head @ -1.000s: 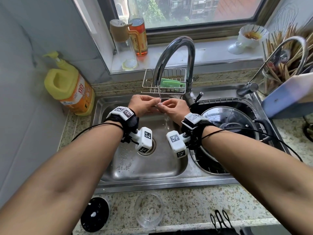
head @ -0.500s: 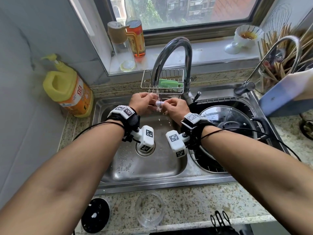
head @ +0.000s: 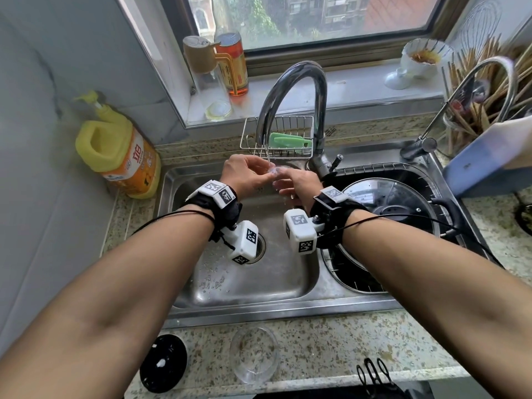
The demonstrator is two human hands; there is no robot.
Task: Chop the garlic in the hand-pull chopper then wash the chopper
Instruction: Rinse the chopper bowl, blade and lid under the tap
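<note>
Head view: the chopping looks finished and the washing is under way. At the spout of the tap (head: 293, 90), the left hand (head: 244, 175) and right hand (head: 300, 187) meet over the sink (head: 259, 283) around a small pale part (head: 273, 170). It is probably the chopper's blade piece, though it is too small to tell. Each grip is pinching that part, with fingers curled on it in the thin stream of water. Well in front of the tap, on the bench (head: 331, 341) past the sink's near rim, stands the clear cup (head: 253, 355). The black lid (head: 163, 362) lies just to its left. The cup looks speckled, so I judge that it and the lid are not yet washed.
</note>
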